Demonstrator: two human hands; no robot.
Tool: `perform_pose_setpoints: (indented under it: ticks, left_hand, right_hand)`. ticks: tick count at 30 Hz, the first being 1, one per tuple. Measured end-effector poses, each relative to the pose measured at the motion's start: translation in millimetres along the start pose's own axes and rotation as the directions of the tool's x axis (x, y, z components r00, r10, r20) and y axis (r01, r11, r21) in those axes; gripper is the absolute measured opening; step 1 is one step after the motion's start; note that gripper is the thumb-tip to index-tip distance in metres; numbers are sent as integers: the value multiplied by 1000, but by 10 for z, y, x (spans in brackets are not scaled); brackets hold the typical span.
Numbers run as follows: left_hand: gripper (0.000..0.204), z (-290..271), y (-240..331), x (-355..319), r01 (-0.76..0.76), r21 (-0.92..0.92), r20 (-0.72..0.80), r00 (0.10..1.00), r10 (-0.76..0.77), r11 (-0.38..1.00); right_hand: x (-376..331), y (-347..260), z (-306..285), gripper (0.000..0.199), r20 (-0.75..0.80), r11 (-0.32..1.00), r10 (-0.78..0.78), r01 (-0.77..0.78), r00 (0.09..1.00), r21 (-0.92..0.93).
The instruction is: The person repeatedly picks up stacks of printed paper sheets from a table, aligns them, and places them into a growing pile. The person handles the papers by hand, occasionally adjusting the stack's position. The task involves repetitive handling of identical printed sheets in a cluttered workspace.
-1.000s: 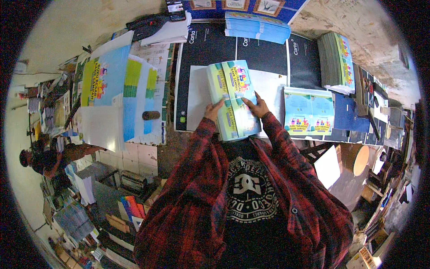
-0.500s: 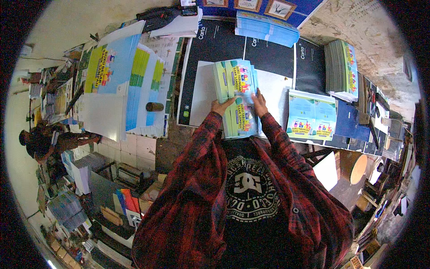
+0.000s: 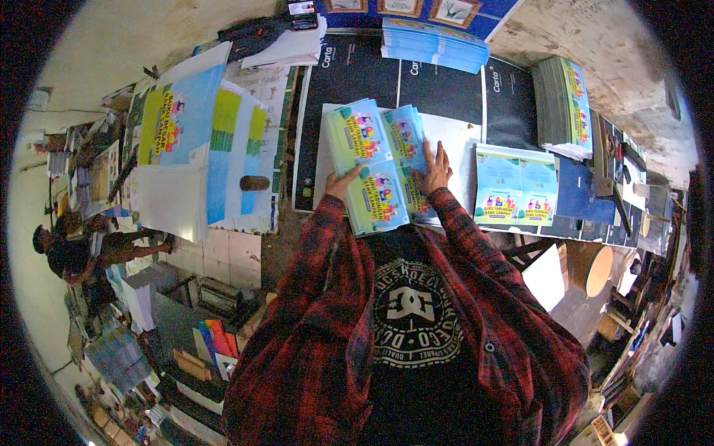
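Observation:
A printed sheet with two green-and-blue cover pictures lies slanted over the left part of a stack of similar printed sheets. My left hand grips the slanted sheet at its left edge, thumb on top; the fingers underneath are hidden. At the stack's right edge rests my right hand, fingers stretched out and apart, thumb towards the stack. Under both is a large white sheet on the black tabletop.
To the right lies another printed sheet, with a tall stack of prints behind it. A blue paper stack stands at the back. On the left table are large printed sheets and a dark cylinder. Another person stands far left.
The top printed sheet has shifted left and tilted with my left hand, baring more of the stack. My right hand's fingers have spread at the stack's right edge.

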State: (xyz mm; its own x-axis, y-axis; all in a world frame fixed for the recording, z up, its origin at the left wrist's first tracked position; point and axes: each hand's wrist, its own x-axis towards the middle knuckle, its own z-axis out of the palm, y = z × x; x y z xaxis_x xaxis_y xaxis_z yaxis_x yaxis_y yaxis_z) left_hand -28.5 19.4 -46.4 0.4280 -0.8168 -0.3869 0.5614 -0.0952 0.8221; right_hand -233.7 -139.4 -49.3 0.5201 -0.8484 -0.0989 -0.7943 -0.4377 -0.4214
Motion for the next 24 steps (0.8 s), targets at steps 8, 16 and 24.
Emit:
perform_pose_setpoints:
  ticks: [8, 16, 24]
  left_hand:
    - [45, 411, -294, 368, 129, 194, -113, 988, -108, 972]
    - [56, -191, -487, 347, 59, 578, -158, 987, 41, 814]
    - [39, 280, 32, 113, 97, 186, -82, 993, -82, 978]
  right_hand:
    - [312, 543, 592, 70, 211, 785, 1, -132, 977, 605]
    - [233, 13, -173, 68, 310, 558, -83, -213, 947, 802]
    - [119, 205, 204, 70, 200, 992, -122, 113, 972, 55]
